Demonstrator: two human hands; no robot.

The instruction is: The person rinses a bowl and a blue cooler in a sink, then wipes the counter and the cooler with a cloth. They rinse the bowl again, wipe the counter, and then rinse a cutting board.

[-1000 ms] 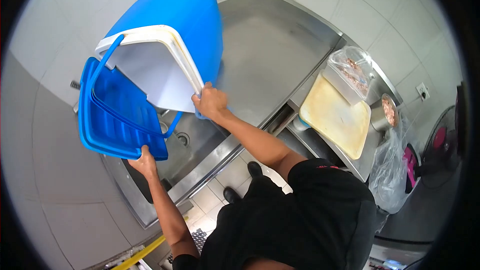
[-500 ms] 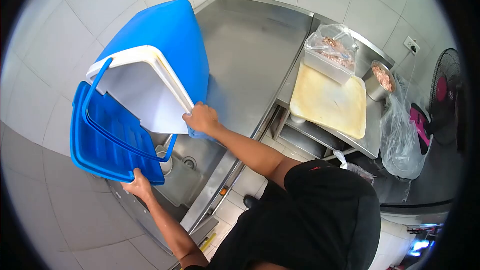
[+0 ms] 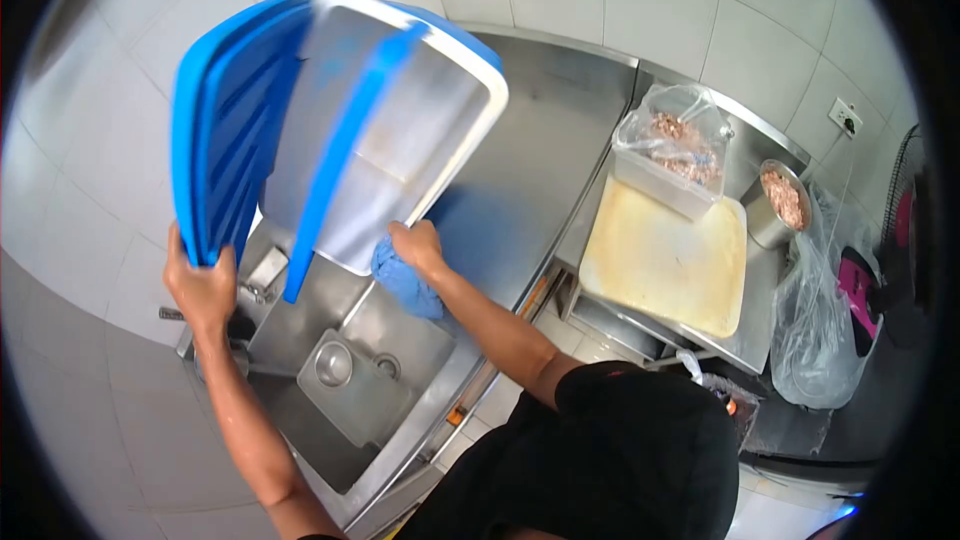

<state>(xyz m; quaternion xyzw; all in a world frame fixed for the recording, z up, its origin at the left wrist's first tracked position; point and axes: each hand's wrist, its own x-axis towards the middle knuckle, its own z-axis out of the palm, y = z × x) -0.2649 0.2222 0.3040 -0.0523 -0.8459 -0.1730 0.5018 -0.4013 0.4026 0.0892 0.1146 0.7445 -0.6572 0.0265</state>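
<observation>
My left hand (image 3: 202, 285) grips the lower edge of the blue lid (image 3: 235, 120), which hangs open at the left of the cooler. The cooler box (image 3: 390, 130) has a white rim and white inside, and its opening faces me. My right hand (image 3: 418, 245) is closed on a blue cloth (image 3: 405, 280) at the cooler's lower rim. A blue carrying handle (image 3: 340, 155), blurred, crosses in front of the opening. Beneath is a metal sink (image 3: 310, 405) holding a clear tray (image 3: 350, 395) and a small round cup (image 3: 333, 365).
To the right are a yellowed cutting board (image 3: 665, 255), a clear container of meat (image 3: 675, 155), a metal pot of meat (image 3: 783, 200), a plastic bag (image 3: 815, 330) and a black fan (image 3: 895, 190). A faucet (image 3: 265, 275) stands behind the sink.
The cooler has turned so its opening faces me more. The lid has swung upright with my left hand, and the handle has moved across the opening. More of the sink and cloth shows.
</observation>
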